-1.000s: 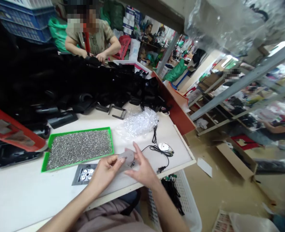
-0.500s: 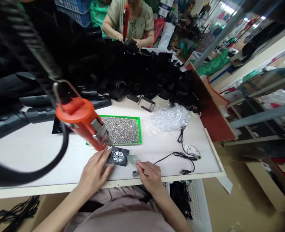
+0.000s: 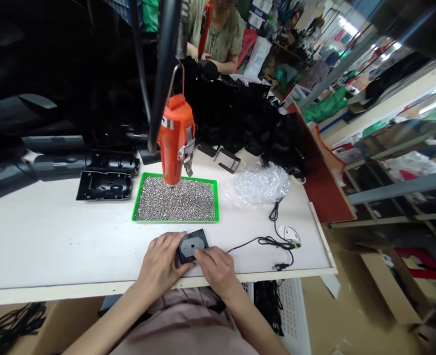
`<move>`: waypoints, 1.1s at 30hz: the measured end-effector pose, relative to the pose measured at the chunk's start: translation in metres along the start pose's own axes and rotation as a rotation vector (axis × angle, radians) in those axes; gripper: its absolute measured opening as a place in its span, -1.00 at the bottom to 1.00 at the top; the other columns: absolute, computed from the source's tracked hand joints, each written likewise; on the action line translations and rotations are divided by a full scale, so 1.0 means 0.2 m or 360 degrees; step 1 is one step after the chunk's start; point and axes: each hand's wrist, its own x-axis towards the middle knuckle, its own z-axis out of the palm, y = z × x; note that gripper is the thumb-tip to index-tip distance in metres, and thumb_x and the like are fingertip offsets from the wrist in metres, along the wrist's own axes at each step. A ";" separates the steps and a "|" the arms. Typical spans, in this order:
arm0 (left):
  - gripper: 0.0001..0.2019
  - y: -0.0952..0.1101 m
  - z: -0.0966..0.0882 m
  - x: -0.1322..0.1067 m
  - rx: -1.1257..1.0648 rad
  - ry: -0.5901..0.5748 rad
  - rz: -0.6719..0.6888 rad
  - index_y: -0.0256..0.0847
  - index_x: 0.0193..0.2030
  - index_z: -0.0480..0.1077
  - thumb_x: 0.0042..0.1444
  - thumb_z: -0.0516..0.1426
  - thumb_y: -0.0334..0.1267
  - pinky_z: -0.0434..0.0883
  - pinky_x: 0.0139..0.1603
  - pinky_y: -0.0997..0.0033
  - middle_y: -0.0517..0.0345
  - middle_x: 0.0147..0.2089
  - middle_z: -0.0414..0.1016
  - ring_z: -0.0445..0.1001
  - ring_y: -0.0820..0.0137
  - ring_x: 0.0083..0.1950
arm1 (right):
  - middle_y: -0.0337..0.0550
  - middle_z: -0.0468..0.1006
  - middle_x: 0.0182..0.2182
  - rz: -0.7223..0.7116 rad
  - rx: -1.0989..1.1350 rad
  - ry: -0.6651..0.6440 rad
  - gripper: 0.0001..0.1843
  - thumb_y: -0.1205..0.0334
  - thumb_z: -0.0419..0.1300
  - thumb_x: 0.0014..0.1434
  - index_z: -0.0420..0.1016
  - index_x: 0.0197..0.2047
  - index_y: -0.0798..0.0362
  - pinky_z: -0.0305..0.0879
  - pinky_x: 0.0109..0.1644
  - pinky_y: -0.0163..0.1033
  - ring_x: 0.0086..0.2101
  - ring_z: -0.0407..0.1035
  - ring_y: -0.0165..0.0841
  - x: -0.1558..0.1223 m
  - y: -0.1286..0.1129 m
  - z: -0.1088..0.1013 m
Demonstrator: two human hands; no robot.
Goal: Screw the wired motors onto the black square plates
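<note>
Left hand curls round the left edge of the black square module, thumb on top. Right hand has its fingertips pressed on the near right corner. Both are closed on it, holding it flat on the white table, lower centre of frame. The face showing is plain dark with a round recess.

Step, as I read it: positioning and steadying the module. Any next move needs a hand freed first. The orange electric screwdriver hangs untouched over the green screw tray, just above the hands in frame.

To the right are a black cable and a clear plastic bag. A black housing shell lies left of the tray, and a co-worker is at top centre.

Versus half a second ago: the module's four-lens face no longer shows, and the right hand no longer pinches the small grey piece. The screwdriver was low beside the left hand — now it hangs over the tray.
</note>
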 end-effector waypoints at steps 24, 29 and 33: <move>-0.40 -0.10 -0.09 0.08 -0.0139 -0.0263 -0.0028 -0.07 0.21 0.29 -0.02 0.25 -0.19 0.28 0.16 0.10 0.03 0.12 0.48 0.39 0.11 0.14 | -0.17 0.38 -0.49 0.0009 -0.0321 -0.0253 -0.73 0.47 0.16 0.21 0.46 -0.02 0.17 0.16 -0.43 -0.21 -0.44 0.27 -0.31 -0.03 -0.09 0.01; -0.38 -0.09 -0.09 0.08 -0.0144 -0.0300 -0.0047 -0.10 0.21 0.28 -0.04 0.26 -0.22 0.26 0.17 0.09 0.04 0.14 0.47 0.37 0.11 0.16 | -0.16 0.38 -0.48 -0.0014 -0.0327 -0.0243 -0.74 0.47 0.11 0.24 0.47 -0.02 0.18 0.17 -0.43 -0.21 -0.42 0.27 -0.31 -0.03 -0.09 0.01; -0.40 -0.09 -0.10 0.08 -0.0147 -0.0293 -0.0022 -0.11 0.20 0.30 -0.04 0.27 -0.23 0.27 0.15 0.12 0.04 0.13 0.48 0.38 0.12 0.14 | -0.14 0.38 -0.48 0.0035 -0.0358 -0.0268 -0.74 0.47 0.12 0.23 0.47 -0.02 0.19 0.19 -0.43 -0.20 -0.41 0.28 -0.29 -0.04 -0.12 0.02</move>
